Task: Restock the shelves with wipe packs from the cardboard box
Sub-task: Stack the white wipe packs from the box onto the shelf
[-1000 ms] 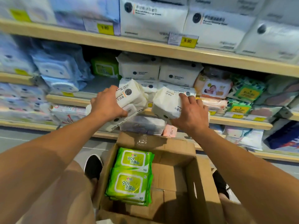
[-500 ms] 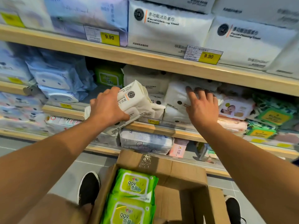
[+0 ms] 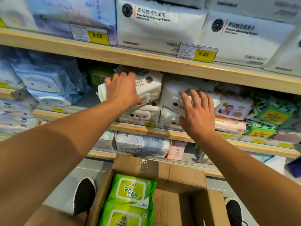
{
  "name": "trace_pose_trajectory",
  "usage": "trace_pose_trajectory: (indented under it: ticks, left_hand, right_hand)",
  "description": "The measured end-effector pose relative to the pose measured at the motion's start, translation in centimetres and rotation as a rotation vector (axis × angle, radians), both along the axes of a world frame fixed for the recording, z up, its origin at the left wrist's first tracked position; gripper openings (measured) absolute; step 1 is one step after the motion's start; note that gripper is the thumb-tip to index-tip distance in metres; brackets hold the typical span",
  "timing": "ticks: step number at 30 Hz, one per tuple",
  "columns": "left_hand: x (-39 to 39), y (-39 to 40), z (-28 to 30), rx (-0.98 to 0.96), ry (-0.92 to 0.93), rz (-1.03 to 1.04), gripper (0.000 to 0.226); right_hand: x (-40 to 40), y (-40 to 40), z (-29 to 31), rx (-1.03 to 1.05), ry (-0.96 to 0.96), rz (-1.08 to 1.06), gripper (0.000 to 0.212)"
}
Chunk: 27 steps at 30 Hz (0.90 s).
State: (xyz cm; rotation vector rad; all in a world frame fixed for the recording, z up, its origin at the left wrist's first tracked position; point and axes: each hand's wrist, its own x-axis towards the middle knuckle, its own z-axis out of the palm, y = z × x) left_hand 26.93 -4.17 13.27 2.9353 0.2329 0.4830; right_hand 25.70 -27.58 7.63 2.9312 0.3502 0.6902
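My left hand [image 3: 122, 90] grips a couple of white wipe packs [image 3: 148, 86] and holds them inside the middle shelf [image 3: 162, 133], on top of a stack of like packs. My right hand [image 3: 197, 111] is spread with straight fingers. Its fingertips lie against another white pack [image 3: 172, 95] lying on the stack next to them. Below, the open cardboard box [image 3: 179, 176] stands on the floor. Two green wipe packs [image 3: 132, 191] lie at its left side; the right side shows bare cardboard.
Blue packs [image 3: 47, 84] fill the shelf at left. A pink baby-wipe pack [image 3: 232, 108] and green packs [image 3: 273, 115] sit at right. Large facial towel packs [image 3: 156, 22] stand on the shelf above. My shoes [image 3: 84, 194] flank the box.
My left hand has carried its white packs up and into the shelf. My right hand let go of its pack on the stack and now lies flat against it. The view moved closer.
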Motion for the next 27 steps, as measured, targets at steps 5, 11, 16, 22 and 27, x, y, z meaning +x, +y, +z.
trace_pose_trajectory:
  ticks: [5, 11, 16, 22, 27]
  left_hand:
    - [2.3, -3.2, 0.8, -0.008, 0.099, 0.023, 0.045]
    - [3.5, -3.2, -1.6, 0.022, 0.150, -0.010, 0.047]
    - [3.8, -3.3, -1.1, 0.171, 0.294, -0.001, 0.046]
    - [1.3, -3.0, -3.2, 0.289, -0.083, -0.134, 0.046]
    - [1.4, -1.6, -5.4, 0.363, -0.112, -0.197, 0.052]
  right_hand:
    - [0.4, -0.8, -0.7, 0.003, 0.050, -0.039, 0.080]
    - [0.6, -0.4, -1.4, 0.021, 0.031, -0.056, 0.081]
    - [0.4, -0.4, -1.0, 0.022, 0.070, -0.065, 0.082]
    - [-0.5, 0.0, -0.3, 0.037, 0.112, -0.083, 0.082]
    - [-0.6, 0.7, -0.2, 0.053, 0.125, -0.078, 0.083]
